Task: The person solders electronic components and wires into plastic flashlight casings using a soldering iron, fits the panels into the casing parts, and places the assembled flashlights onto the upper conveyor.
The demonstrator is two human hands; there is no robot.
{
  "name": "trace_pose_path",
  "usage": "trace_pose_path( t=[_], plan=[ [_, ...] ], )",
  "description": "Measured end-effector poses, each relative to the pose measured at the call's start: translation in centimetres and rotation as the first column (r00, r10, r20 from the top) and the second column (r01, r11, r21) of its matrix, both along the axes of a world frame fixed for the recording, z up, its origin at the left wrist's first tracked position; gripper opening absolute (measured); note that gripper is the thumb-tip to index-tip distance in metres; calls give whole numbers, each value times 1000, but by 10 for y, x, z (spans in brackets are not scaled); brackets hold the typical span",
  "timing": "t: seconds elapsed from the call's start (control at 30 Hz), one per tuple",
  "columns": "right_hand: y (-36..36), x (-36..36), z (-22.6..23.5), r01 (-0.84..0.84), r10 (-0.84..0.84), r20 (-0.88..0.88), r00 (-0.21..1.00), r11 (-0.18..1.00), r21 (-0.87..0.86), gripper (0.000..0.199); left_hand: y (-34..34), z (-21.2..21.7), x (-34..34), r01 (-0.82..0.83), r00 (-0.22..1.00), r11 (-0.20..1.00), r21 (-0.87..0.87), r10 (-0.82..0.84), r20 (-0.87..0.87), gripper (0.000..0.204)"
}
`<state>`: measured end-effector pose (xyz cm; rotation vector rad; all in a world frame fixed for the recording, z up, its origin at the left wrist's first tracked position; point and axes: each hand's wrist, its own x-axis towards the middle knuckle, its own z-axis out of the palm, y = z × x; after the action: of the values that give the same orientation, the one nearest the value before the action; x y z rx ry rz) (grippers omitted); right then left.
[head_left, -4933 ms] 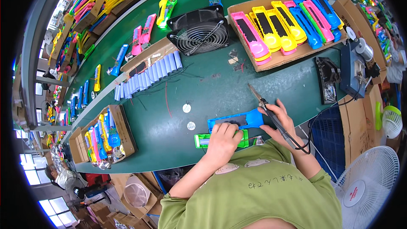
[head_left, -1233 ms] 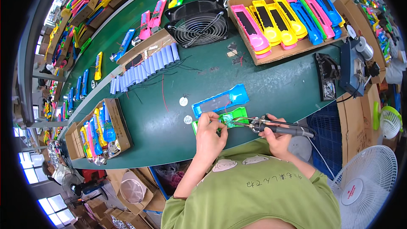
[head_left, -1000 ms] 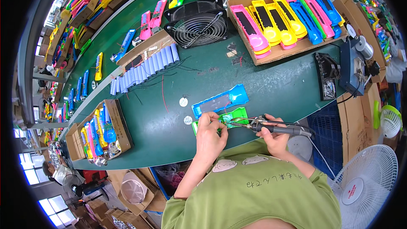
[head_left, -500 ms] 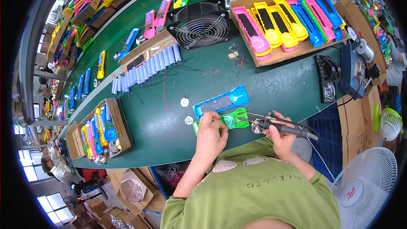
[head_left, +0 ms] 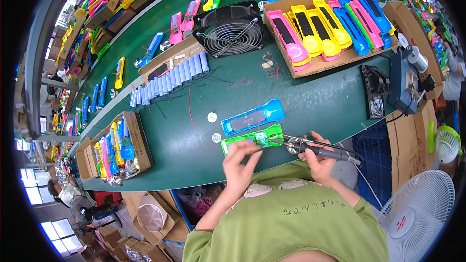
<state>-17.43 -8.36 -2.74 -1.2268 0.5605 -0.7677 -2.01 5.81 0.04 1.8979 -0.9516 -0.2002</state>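
My right hand (head_left: 319,161) is closed round the dark handle of a soldering iron (head_left: 330,153) with a metal feed attachment. Its tip points left, over the right part of a green plastic casing (head_left: 275,133). A small green circuit board (head_left: 261,139) with thin wires sits in that casing. My left hand (head_left: 239,164) is at the casing's near side, thumb and forefinger brought together by the board; whatever they pinch is too small to make out. The fingers hide part of the casing. Just beyond lies a blue casing (head_left: 253,117) with a dark grey strip.
Lavender battery cells (head_left: 170,80) with wires lie in a row at the left. A black fan (head_left: 229,36) stands behind. Cardboard boxes of coloured casings stand at the back right (head_left: 318,63) and left (head_left: 145,151). A solder station (head_left: 404,85) is on the right.
My left hand has shifted slightly down and its fingers have moved on the green casing. The soldering iron has tilted a little, its tip still over the casing's right part.
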Motion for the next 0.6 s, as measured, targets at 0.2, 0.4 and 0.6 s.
trace_pose_path(
  t=[0.2,0.4,0.6],
  plan=[
    [4,5,8,80,-75,-29,997,976,205,22,54,-2,-22,-517,-37,854,57,45,-998,38],
    [-4,9,3,-13,15,14,1000,987,-163,21,54,-17,-14,-504,770,856,-109,389,-505,26],
    [-1,2,-9,1,-10,-38,999,970,-245,20,4,-3,3,-85,917,992,-90,113,381,24]
  ],
)
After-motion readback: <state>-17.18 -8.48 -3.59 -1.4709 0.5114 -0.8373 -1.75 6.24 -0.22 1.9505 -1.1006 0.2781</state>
